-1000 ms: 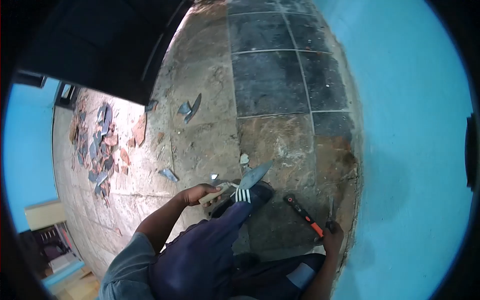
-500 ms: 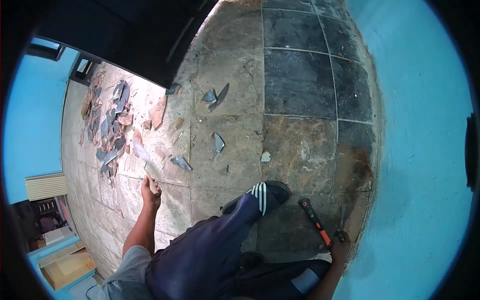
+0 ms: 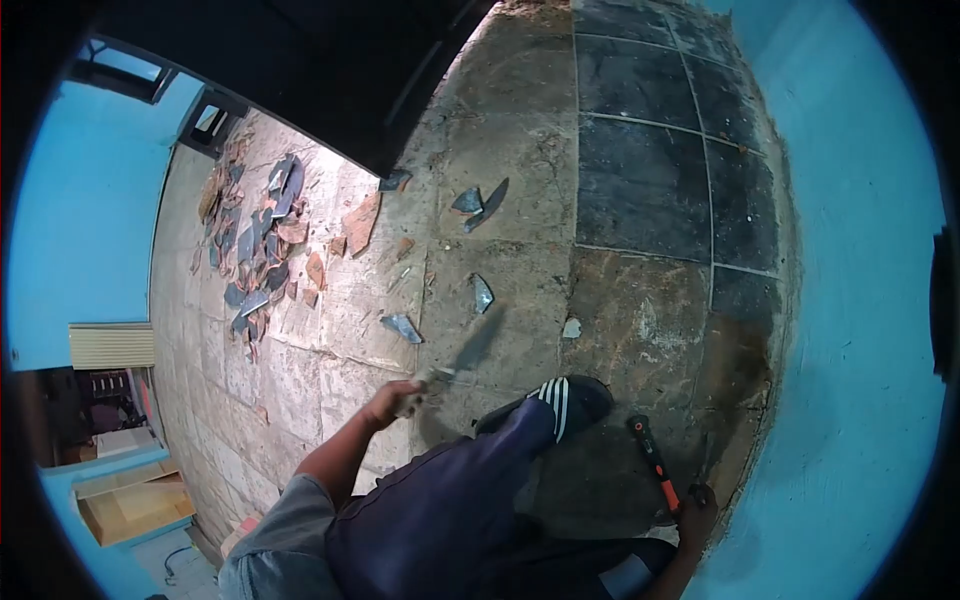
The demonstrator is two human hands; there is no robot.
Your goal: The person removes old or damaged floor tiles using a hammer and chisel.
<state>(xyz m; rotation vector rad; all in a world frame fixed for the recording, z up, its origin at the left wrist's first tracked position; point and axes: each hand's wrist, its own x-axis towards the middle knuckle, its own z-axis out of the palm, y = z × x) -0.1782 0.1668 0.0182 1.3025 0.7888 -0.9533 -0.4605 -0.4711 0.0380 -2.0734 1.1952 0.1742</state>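
Note:
My left hand [image 3: 395, 400] is closed around the handle of a tool with a long, flat grey blade [image 3: 477, 342], smeared by motion and held low over the floor. At the lower right, my right hand [image 3: 697, 517] is closed near the floor beside the blue wall. A hammer-like handle [image 3: 655, 465], black and orange-red, runs up to its fingers, the other end hidden there. A slim dark tool [image 3: 708, 458] juts from the same hand toward the wall edge. I cannot tell which of these the fingers grip.
Broken tile pieces [image 3: 255, 250] are heaped at the left, with loose shards [image 3: 482, 293] nearer the middle. Dark square tiles [image 3: 640, 150] line the floor along the blue wall [image 3: 860, 330]. A black cabinet-like block [image 3: 300, 70] overhangs the top. My striped shoe [image 3: 575, 400] rests mid-floor.
My left hand has swung the bladed tool rightward, away from the tile heap and toward my shoe. The whole view has shifted slightly; my right hand stays by the orange-and-black handle.

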